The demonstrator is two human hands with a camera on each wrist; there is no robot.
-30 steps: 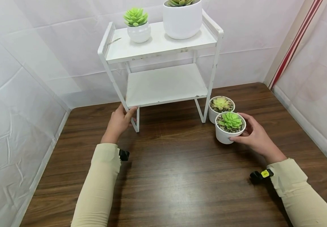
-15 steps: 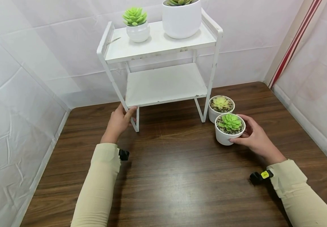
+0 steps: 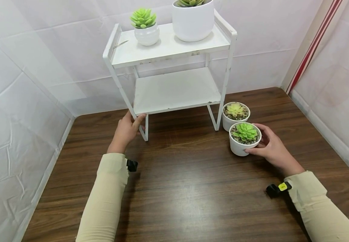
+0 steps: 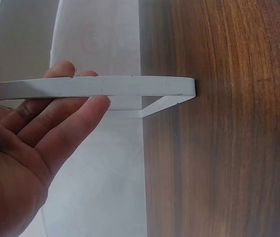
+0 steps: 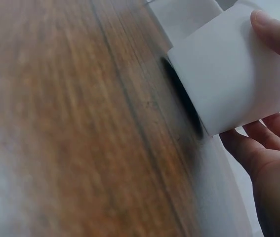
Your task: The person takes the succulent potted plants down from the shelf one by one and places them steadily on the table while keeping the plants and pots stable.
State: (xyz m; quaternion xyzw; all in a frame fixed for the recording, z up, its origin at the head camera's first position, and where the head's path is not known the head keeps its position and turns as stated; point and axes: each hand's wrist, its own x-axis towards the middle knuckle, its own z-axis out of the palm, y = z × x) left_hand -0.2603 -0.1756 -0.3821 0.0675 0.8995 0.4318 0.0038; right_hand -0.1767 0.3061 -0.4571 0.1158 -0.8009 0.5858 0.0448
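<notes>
We note the right hand point(image 3: 275, 150) grasping 1 green potted plant point(image 3: 242, 140), just beside a yellowish plant point(image 3: 235, 111). Left hand point(image 3: 125, 132) grips a leg point(image 4: 144, 86) of the white shelf point(image 3: 177, 90).

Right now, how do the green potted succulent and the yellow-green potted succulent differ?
Hold: the right hand grips the green potted succulent; no hand is on the yellow-green potted succulent.
Place: the green one is nearer the person; the yellow-green one sits behind it, beside the shelf.
Color: bright green leaves versus paler, yellowish ones.
Shared: white round pots, gravel around the plants.
</notes>
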